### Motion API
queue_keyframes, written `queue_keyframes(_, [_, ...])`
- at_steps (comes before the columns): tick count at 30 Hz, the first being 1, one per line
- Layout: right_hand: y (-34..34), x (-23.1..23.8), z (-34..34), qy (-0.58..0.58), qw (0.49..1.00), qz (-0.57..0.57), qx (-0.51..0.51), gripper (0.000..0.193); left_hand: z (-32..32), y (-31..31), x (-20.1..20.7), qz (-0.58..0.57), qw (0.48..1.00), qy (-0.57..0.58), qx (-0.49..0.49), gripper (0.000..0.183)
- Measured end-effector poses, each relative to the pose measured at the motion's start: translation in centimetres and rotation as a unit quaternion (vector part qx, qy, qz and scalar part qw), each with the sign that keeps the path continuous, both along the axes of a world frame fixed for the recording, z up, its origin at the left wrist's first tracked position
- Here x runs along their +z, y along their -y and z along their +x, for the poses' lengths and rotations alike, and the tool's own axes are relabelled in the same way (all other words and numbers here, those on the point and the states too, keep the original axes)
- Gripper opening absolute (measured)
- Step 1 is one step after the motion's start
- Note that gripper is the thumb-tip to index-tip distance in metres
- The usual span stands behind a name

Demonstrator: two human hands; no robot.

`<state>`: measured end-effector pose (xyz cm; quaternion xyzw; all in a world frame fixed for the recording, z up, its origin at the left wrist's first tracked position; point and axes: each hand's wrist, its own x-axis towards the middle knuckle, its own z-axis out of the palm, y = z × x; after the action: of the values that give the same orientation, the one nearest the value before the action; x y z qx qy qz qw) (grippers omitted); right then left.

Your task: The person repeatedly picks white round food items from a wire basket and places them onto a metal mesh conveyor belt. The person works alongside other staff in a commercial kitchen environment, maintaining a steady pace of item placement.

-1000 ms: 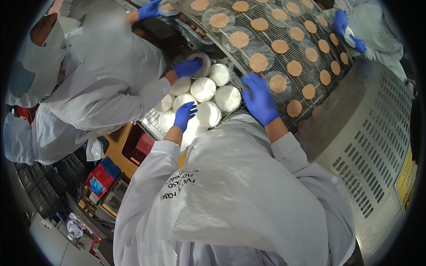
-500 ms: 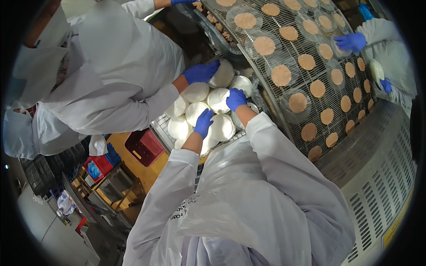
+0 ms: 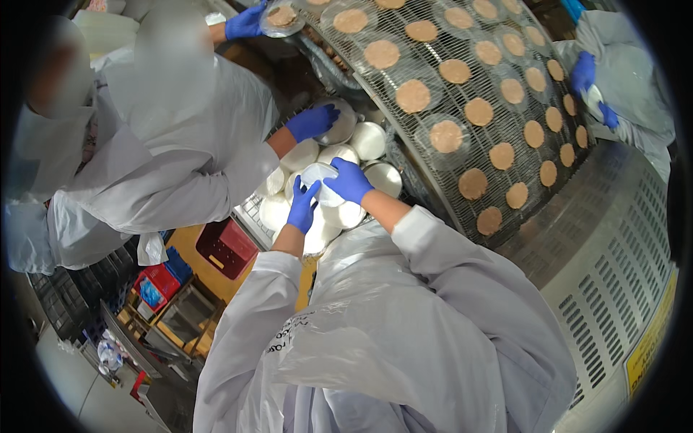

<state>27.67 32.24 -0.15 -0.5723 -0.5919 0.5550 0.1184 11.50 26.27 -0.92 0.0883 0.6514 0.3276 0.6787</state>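
Observation:
My right hand (image 3: pixel 349 181), in a blue glove, is closed on the right edge of a translucent round sheet (image 3: pixel 317 175). The sheet lies over the stacks of white round sheets (image 3: pixel 345 214). At its left lower side is my left hand (image 3: pixel 302 207), also gloved in blue, with thumb and fingers apart. Its fingertips are close to the sheet's edge; whether they touch it I cannot tell. Another person's gloved hand (image 3: pixel 313 123) rests on a clear disc (image 3: pixel 337 124) at the far side of the stacks.
A wire-mesh conveyor (image 3: pixel 462 108) carries round pinkish patties, several on clear discs, at the right. Past it stands a slotted metal housing (image 3: pixel 592 303). A co-worker (image 3: pixel 166 137) is close on my left, another person (image 3: pixel 628 79) across the conveyor. A red crate (image 3: pixel 227 249) sits low left.
Both my hands have moved left, and the right one now grips a translucent sheet. The neighbour's upper hand now holds a patty on a clear disc. The view has shifted slightly.

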Motion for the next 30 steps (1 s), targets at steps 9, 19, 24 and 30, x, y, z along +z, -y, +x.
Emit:
queue_keyframes(9, [3.5, 24.0, 13.4, 0.117, 0.955, 0.203, -0.182, 0.028, 13.4, 2.0, 22.4, 0.153, 0.953, 0.259, 0.034, 0.047])
queue_keyframes(19, [-2.3, 28.9, 45.3, 0.283, 0.797, 0.329, -0.421, 0.025, 17.9, 2.5, 31.7, 0.214, 0.967, 0.127, -0.057, 0.042])
queue_keyframes(24, [0.8, 23.9, 44.5, 0.363, 0.838, 0.364, -0.184, 0.035, 18.3, 2.3, 32.1, 0.206, 0.974, 0.079, -0.058, 0.039])
queue_keyframes(30, [6.6, 23.4, 46.7, 0.374, 0.801, 0.193, -0.426, 0.044, 17.8, 2.3, 32.5, 0.247, 0.962, 0.037, -0.106, 0.040])
